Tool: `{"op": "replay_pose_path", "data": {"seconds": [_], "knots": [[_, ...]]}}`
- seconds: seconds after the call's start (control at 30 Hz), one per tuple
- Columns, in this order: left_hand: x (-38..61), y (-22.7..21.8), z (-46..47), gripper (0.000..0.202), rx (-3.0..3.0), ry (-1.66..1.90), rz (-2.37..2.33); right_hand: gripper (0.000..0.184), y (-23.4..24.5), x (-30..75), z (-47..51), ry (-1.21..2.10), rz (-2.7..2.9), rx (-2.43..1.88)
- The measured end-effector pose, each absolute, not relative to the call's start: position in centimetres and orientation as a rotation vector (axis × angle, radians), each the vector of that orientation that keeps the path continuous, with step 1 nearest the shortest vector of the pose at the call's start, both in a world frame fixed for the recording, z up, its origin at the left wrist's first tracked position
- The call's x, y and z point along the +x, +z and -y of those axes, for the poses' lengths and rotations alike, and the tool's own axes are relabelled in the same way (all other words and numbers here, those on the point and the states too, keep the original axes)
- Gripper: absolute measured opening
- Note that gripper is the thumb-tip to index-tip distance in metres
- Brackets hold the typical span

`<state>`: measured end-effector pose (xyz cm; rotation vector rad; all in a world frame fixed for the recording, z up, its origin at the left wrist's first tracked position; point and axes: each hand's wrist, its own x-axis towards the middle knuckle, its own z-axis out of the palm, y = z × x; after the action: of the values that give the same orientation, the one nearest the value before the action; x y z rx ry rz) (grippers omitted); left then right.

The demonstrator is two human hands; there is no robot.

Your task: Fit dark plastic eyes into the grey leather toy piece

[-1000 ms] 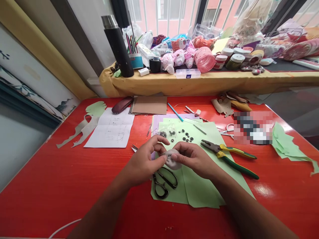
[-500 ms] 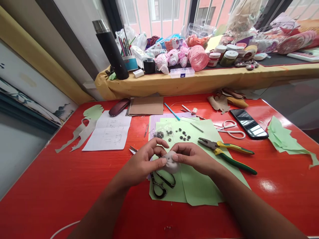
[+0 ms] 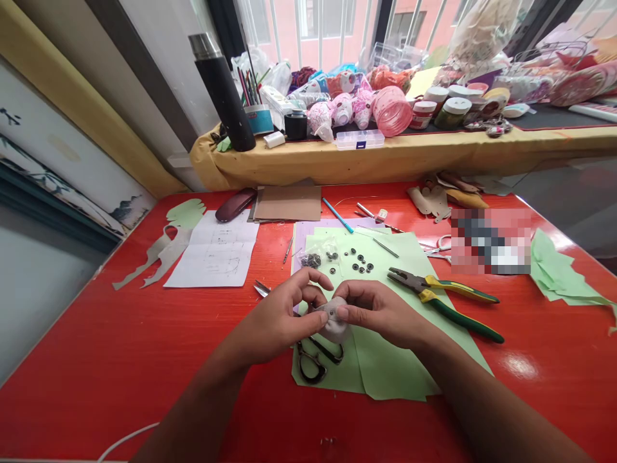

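My left hand point(image 3: 289, 315) and my right hand point(image 3: 378, 308) are together over the green paper sheets point(image 3: 390, 366). Between their thumbs and fingers is a small, rounded light-grey fabric piece point(image 3: 335, 329) with a dark metal snap in its upper part. Both thumbs press on its face, one on each side of the snap; the back is hidden. Below it show the dark handles of scissors point(image 3: 312, 374), the blades point(image 3: 261, 289) sticking out left of my left hand. Beyond my fingers lie several loose snap parts point(image 3: 361, 266) and a clear bag point(image 3: 313, 258) of more.
Pliers with green-yellow handles point(image 3: 457, 315) lie right of my right hand. White-handled scissors point(image 3: 441, 247) and a pixelated patch are further right. A marked paper point(image 3: 212, 251), glasses case point(image 3: 236, 204) and brown card point(image 3: 289, 202) lie at left. The crowded sill holds a black flask point(image 3: 224, 96).
The view has shifted slightly, so everything sits a little further right. Both hands keep hold of the grey fabric piece, with almost the same grip.
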<state>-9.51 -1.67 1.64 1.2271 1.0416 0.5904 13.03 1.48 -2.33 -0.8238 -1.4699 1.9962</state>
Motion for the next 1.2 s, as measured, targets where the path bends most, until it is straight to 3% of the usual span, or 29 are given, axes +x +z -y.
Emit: {"op": "replay_pose_path", "data": {"seconds": [0.13, 0.43, 0.6, 0.8, 0.97, 1.07, 1.2], "knots": [[-9.4, 1.3, 1.4, 0.039, 1.261, 0.67, -1.124, 0.038, -2.0, 12.9, -1.3, 1.904, 1.41, -0.887], [-9.0, 0.5, 1.1, 0.026, 1.26, 0.684, -1.096, 0.037, -2.1, 12.9, -1.2, 1.663, 1.492, -0.941], [-8.6, -0.1, 1.0, 0.014, 1.301, 0.758, -1.079, 0.038, -2.1, 12.6, -1.1, 1.702, 1.469, -0.927], [-10.1, 1.4, 1.1, 0.022, 1.502, 0.83, -1.334, 0.039, -2.8, 12.8, -1.8, 1.71, 1.297, -0.971], [-10.3, 1.1, 3.2, 0.006, 1.953, 0.408, -1.347, 0.037, -3.1, 13.9, -2.9, 1.656, 1.099, -0.994], [-9.9, -0.1, 4.3, 0.03, 2.105, 0.231, -1.208, 0.037, -3.2, 14.0, -3.1, 1.662, 1.038, -1.0], [-10.2, -0.8, 4.6, 0.035, 2.128, 0.163, -1.158, 0.038, -3.3, 13.6, -3.0, 1.73, 0.978, -0.959]]}}
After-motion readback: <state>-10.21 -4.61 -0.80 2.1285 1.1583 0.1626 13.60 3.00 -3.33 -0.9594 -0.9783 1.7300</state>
